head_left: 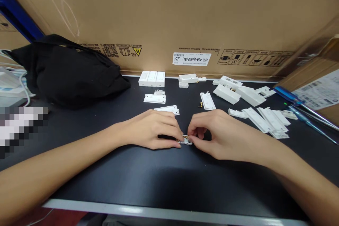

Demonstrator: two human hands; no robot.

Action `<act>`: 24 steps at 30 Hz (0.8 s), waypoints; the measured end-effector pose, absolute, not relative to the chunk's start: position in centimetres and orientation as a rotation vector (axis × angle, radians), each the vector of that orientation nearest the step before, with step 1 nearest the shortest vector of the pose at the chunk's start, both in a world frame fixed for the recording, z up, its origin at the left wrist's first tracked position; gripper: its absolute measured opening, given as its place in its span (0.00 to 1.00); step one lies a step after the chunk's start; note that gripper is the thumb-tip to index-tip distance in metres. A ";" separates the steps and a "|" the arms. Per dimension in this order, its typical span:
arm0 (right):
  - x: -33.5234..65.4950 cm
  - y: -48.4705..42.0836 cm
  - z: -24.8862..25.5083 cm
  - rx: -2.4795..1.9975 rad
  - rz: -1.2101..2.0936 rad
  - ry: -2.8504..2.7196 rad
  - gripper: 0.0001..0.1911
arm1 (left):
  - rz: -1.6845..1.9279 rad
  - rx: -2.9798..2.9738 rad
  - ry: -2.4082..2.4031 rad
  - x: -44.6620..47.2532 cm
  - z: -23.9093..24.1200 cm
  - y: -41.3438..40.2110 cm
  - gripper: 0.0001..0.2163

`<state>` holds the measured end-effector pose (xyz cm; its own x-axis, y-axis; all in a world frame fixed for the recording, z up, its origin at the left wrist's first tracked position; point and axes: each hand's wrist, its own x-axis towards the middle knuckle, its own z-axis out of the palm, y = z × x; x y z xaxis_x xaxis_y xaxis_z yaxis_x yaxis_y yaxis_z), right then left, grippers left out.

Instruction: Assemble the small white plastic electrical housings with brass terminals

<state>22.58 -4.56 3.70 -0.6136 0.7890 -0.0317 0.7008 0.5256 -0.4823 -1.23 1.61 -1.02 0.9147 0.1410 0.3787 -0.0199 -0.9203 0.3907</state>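
Observation:
A small white plastic part with brass-coloured pieces point(186, 141) lies low over the black tabletop, between my two hands. My left hand point(155, 130) pinches its left end between thumb and forefinger. At the right end, the thumb and forefinger of my right hand point(213, 134) close on it; whether they grip the white part or a tiny brass piece is hard to make out. Just beyond my left hand lies a flat white cover plate point(168, 109), partly hidden by the fingers. Another white plate point(208, 101) rests past my right hand, with a small brass clip point(200, 104) beside it.
Three white housings point(152, 78) stand together at the back. Several loose white housings and plates point(254, 95) are piled to the right, near blue-handled screwdrivers point(288, 95). A black bag point(74, 74) sits at the left. A large cardboard box point(169, 14) walls off the back.

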 end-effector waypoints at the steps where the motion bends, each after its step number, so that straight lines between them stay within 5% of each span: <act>1: 22.6 -4.5 3.7 -1.256 0.686 -2.577 0.07 | 0.576 2.692 0.087 -1.2 -1.0 1.6 0.08; 24: 23.7 -5.1 4.6 -1.156 0.635 -2.764 0.09 | 0.541 2.725 0.080 -1.2 -0.9 1.4 0.08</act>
<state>23.74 -5.08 4.61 -0.7123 0.6967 -0.0846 0.6638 0.6297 -0.4036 -1.18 1.41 -0.89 0.9250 0.1235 0.3593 -0.0143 -0.9337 0.3579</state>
